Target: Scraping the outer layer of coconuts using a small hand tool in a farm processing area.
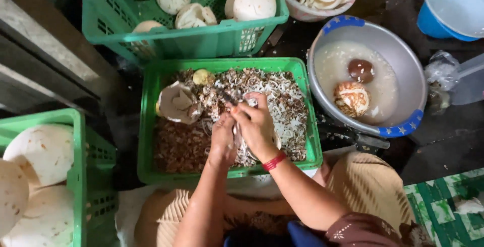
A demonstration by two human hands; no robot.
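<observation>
Both of my hands work over a green plastic crate (148,126) filled with brown and white coconut peelings. My left hand (222,140) is closed around a white piece of coconut (237,137), most of it hidden between the two hands. My right hand (258,123), with a red band at the wrist, grips a dark-bladed peeler (229,97) whose tip sticks out toward the far left. The two hands touch each other. A broken brown coconut shell piece (179,103) lies in the crate to the left of my hands.
A second green crate (181,43) with peeled white coconuts stands beyond. A metal basin (403,70) of cloudy water with two coconuts sits at the right. A blue bowl (443,10) is at the far right, and a third crate (78,176) of white coconuts is at the left.
</observation>
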